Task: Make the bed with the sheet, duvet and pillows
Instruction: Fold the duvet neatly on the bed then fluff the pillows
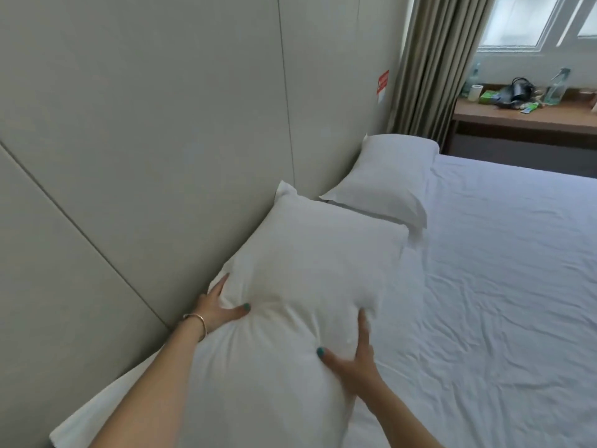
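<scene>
Hands come first in view, both on the nearer plump white fabric pillow point(290, 286), which lies at the head of the bed against the pale grey panelled headboard wall point(145, 124). The left hand point(218, 307), with a thin metal bangle point(197, 321) at the wrist, grips the pillow's wall-side edge: the thumb, its nail painted teal, presses into the top while the fingers curl round behind the cloth. The right hand point(353, 357) holds the opposite edge, thumb dug into the top surface and fingers spread up along the side, slightly blurred. The cloth puckers into creases between the two thumbs. Under the pillow and stretching away to the right is the white wrinkled bed sheet point(500, 270), covering the mattress.

Beyond lies a second white fabric pillow point(384, 179), flat at the far corner beside the wall, its near corner just touching or slightly overlapped by the first pillow's far edge. A small red sticker point(382, 80) sits on the wall above it. Further off hang beige-brown pleated curtains point(433, 63), next to a bright window point(529, 21). Below the window stands a brown wooden desk point(517, 119) cluttered with a clear plastic bottle point(557, 87), a black object and small items too blurred to identify.
</scene>
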The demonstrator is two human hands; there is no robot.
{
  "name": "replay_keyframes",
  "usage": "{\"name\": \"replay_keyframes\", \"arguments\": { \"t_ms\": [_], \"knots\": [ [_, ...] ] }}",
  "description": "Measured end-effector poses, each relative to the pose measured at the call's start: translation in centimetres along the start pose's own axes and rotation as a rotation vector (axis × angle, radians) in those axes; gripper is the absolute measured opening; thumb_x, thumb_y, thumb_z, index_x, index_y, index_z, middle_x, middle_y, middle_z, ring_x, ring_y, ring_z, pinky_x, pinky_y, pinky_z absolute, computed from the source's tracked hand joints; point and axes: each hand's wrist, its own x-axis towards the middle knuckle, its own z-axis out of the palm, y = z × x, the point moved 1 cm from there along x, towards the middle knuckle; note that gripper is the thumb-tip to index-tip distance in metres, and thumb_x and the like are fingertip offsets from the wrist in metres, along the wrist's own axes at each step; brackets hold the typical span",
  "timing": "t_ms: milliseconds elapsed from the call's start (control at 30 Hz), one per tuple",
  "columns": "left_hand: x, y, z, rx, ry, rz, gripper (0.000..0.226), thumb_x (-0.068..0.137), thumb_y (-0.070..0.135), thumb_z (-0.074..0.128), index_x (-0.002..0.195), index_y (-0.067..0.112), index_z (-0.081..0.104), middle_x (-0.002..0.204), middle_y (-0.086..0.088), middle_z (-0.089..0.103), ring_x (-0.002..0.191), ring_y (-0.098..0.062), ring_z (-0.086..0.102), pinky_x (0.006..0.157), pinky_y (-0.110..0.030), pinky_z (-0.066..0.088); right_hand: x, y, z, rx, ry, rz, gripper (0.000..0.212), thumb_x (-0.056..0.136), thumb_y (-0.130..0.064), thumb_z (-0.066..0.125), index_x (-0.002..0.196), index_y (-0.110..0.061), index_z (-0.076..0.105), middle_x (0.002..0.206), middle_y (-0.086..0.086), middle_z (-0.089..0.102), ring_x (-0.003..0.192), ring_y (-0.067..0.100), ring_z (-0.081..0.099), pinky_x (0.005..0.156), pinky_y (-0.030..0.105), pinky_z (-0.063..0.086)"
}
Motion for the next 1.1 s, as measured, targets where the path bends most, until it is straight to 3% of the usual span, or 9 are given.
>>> {"name": "replay_keyframes", "arguments": {
  "t_ms": [100, 233, 333, 400, 467, 600, 733, 933, 1100],
  "knots": [
    [0.8, 1.4, -0.5, -0.042, 0.083, 0.047, 0.127, 0.031, 0.075, 0.073, 0.146, 0.038, 0.033, 0.126, -0.005, 0.043, 0.118, -0.027, 0.050, 0.104, -0.038, 0.041, 1.1, -1.0, 0.3, 0.043, 0.021, -0.017, 0.122, 0.066, -0.045, 0.085, 0.145, -0.058, -0.006, 0.154, 0.000, 0.018, 0.140, 0.024, 0.023, 0.113, 0.044, 0.026],
    [2.1, 1.0, -1.2, 0.074, 0.060, -0.031, 0.129, 0.030, 0.084, 0.071, 0.145, 0.045, 0.028, 0.131, -0.010, 0.040, 0.124, -0.030, 0.046, 0.109, -0.041, 0.037, 1.6, -1.5, 0.2, -0.001, 0.018, 0.041, 0.122, 0.056, -0.060, 0.083, 0.143, -0.061, -0.003, 0.152, 0.009, 0.022, 0.136, 0.030, 0.032, 0.110, 0.045, 0.030],
    [2.1, 2.9, -2.0, 0.307, 0.060, -0.211, 0.104, 0.067, 0.070, 0.068, 0.151, 0.036, 0.017, 0.156, -0.013, 0.021, 0.143, -0.032, 0.022, 0.115, -0.042, 0.023, 1.6, -1.4, -0.1, -0.216, 0.212, -0.024, 0.112, 0.053, -0.085, 0.063, 0.144, -0.059, 0.005, 0.160, 0.008, -0.007, 0.147, 0.030, 0.010, 0.117, 0.046, 0.018],
    [1.2, 5.9, -0.5, 0.240, 0.301, -0.008, 0.079, 0.083, 0.061, 0.057, 0.150, 0.039, 0.021, 0.160, -0.006, 0.011, 0.147, -0.029, 0.008, 0.116, -0.047, 0.012, 2.4, -2.0, -0.5, -0.433, 0.410, -0.237, 0.095, 0.066, -0.088, 0.045, 0.148, -0.054, 0.011, 0.161, -0.001, -0.016, 0.149, 0.022, -0.004, 0.118, 0.045, 0.008],
    [0.0, 7.5, 2.9, 0.298, 0.366, 0.175, 0.069, 0.085, 0.074, 0.034, 0.146, 0.054, 0.007, 0.161, 0.005, -0.006, 0.148, -0.023, -0.011, 0.112, -0.056, -0.004, 3.9, -2.8, -0.2, -0.659, 0.289, -0.307, 0.082, 0.076, -0.085, 0.028, 0.148, -0.055, 0.001, 0.159, -0.012, -0.022, 0.149, 0.016, -0.014, 0.119, 0.045, 0.001],
    [0.8, 4.3, 7.6, 0.635, 0.130, 0.069, 0.081, 0.068, 0.092, 0.002, 0.137, 0.058, -0.024, 0.158, 0.007, -0.025, 0.145, -0.026, -0.022, 0.109, -0.067, -0.003, 5.4, -1.4, 0.6, -0.921, -0.063, -0.122, 0.072, 0.085, -0.079, 0.019, 0.144, -0.058, -0.014, 0.155, -0.019, -0.028, 0.146, 0.015, -0.024, 0.119, 0.052, -0.005],
    [2.4, 4.2, 7.1, 0.609, 0.168, 0.092, 0.081, 0.071, 0.089, 0.005, 0.141, 0.056, -0.018, 0.160, 0.006, -0.019, 0.147, -0.025, -0.017, 0.111, -0.065, 0.000, 5.8, -1.9, 0.6, -0.899, -0.046, -0.117, 0.069, 0.087, -0.077, 0.021, 0.144, -0.058, -0.014, 0.157, -0.018, -0.026, 0.145, 0.014, -0.026, 0.119, 0.050, -0.005],
    [2.0, 3.3, 8.6, 0.493, 0.402, 0.212, 0.080, 0.077, 0.079, 0.017, 0.148, 0.043, 0.021, 0.159, -0.003, 0.020, 0.146, -0.031, 0.011, 0.111, -0.061, 0.011, 4.8, -0.5, 1.0, -0.874, 0.072, -0.185, 0.064, 0.092, -0.069, 0.022, 0.145, -0.057, -0.011, 0.157, -0.020, -0.022, 0.146, 0.012, -0.023, 0.120, 0.044, -0.002],
    [1.9, 3.7, 8.8, 0.522, 0.420, 0.196, 0.076, 0.079, 0.077, 0.021, 0.147, 0.043, 0.023, 0.157, -0.003, 0.023, 0.145, -0.031, 0.013, 0.109, -0.061, 0.013, 4.8, -0.6, -0.6, -0.877, 0.039, -0.212, 0.061, 0.094, -0.066, 0.024, 0.145, -0.058, -0.007, 0.157, -0.023, -0.018, 0.146, 0.008, -0.019, 0.120, 0.040, -0.002]
  ]
}}
